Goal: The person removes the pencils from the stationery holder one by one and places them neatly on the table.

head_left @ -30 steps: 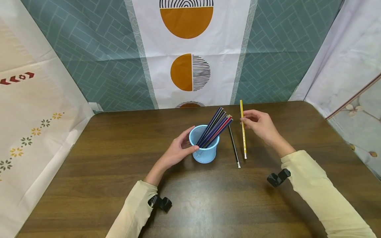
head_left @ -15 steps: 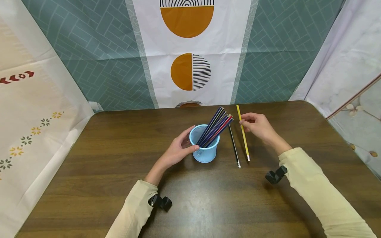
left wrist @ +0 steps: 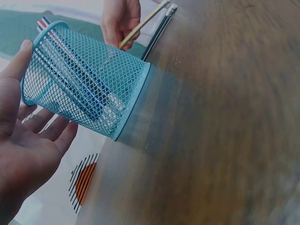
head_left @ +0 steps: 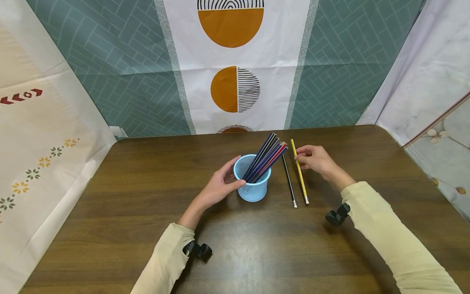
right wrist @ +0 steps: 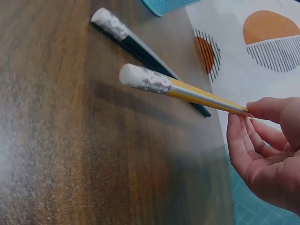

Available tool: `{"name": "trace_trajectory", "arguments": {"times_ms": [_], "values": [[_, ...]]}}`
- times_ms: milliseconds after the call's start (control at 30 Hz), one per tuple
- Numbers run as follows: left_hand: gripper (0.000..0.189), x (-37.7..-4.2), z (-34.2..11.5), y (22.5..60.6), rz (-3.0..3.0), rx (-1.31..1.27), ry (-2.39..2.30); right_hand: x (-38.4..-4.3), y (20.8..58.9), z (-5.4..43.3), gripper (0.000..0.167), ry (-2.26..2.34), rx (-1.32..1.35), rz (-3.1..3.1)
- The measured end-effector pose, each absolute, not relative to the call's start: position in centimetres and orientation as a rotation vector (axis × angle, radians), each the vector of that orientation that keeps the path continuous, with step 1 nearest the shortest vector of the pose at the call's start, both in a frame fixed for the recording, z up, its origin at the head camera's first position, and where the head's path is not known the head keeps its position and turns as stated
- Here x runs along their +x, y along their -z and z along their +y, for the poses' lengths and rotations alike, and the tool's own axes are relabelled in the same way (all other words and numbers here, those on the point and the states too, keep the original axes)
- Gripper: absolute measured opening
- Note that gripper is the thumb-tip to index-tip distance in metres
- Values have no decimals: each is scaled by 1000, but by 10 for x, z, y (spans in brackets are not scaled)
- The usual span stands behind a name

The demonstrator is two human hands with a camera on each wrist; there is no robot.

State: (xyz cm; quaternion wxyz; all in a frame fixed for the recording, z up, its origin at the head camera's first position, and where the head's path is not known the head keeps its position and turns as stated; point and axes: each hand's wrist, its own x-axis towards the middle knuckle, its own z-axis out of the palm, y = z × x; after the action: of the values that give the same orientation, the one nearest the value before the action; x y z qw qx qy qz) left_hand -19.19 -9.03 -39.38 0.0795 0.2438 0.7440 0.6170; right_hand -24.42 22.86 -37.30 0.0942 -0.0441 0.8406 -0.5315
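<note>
My left hand (head_left: 217, 188) holds a light-blue mesh pencil cup (head_left: 253, 192) that stands upright on the table. Its thumb lies at the rim and the fingers reach behind the wall, as the left wrist view shows. Several dark pencils (head_left: 265, 158), one with red on it, lean rightward inside the cup. Thumb and fingers of my right hand (head_left: 316, 160) pinch a yellow pencil (head_left: 300, 174) with its white eraser end toward me. In the right wrist view that eraser (right wrist: 131, 75) casts a shadow on the wood. A black pencil (head_left: 289, 180) lies between cup and yellow pencil.
The brown wooden table (head_left: 235, 249) reaches back to a patterned hanging cloth (head_left: 235, 53). Light curtains hang at the left (head_left: 47, 134) and right. A small black device (head_left: 338, 215) sits at each sleeve cuff.
My right hand has brought the yellow pencil toward me and slightly left, its far end now leaning left, nearer the black pencil. The left hand and cup stay put.
</note>
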Motion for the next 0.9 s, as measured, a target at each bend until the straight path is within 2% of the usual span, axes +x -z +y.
{"name": "trace_trajectory", "arguments": {"times_ms": [500, 900], "values": [[72, -194, -89, 395, 2198, 699, -1856, -246, 389, 226, 30, 1526, -124, 2535], [69, -191, -90, 395, 2221, 731, -1858, -246, 399, 219, 31, 1446, 8, 2618]]}}
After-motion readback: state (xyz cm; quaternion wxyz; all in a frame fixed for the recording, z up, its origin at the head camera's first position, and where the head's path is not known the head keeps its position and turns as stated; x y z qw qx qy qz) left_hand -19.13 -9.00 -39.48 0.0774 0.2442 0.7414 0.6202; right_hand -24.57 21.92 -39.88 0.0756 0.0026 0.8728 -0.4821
